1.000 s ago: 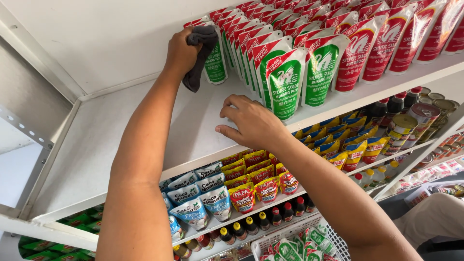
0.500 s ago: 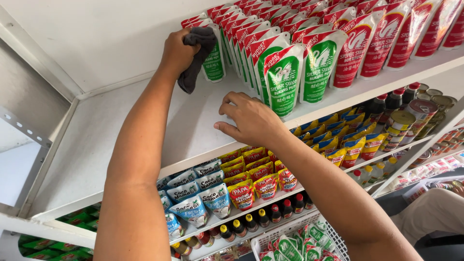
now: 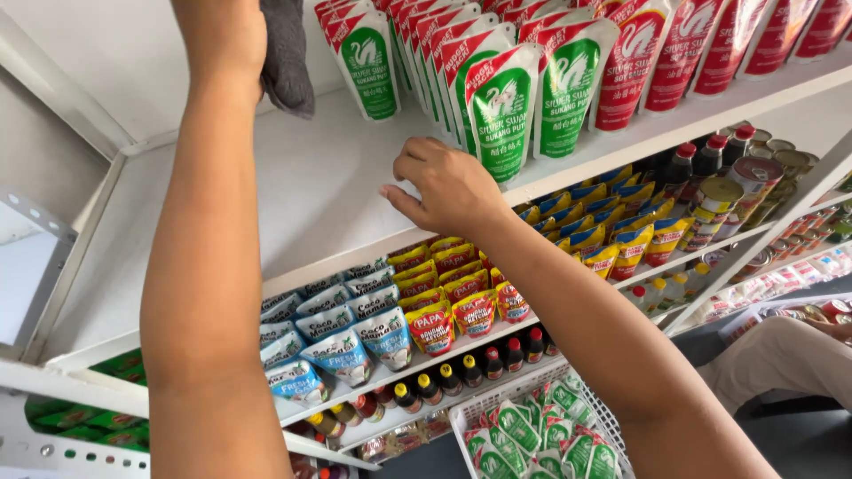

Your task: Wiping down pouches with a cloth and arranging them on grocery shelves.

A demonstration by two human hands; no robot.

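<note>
left hand (image 3: pixel 222 35) grips a grey cloth (image 3: pixel 286 55) on the shelf (image 3: pixel 293 177); right hand (image 3: pixel 448 186), loosely curled and holding nothing, touches a green pouch (image 3: pixel 501 111).

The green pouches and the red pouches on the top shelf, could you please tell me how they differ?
The green pouches carry green front panels; the red pouches are red all over. The green pouches stand nearer the right hand, by the bare part of the top shelf; the red pouches run further right. Both stand upright in rows, with a white emblem.
</note>
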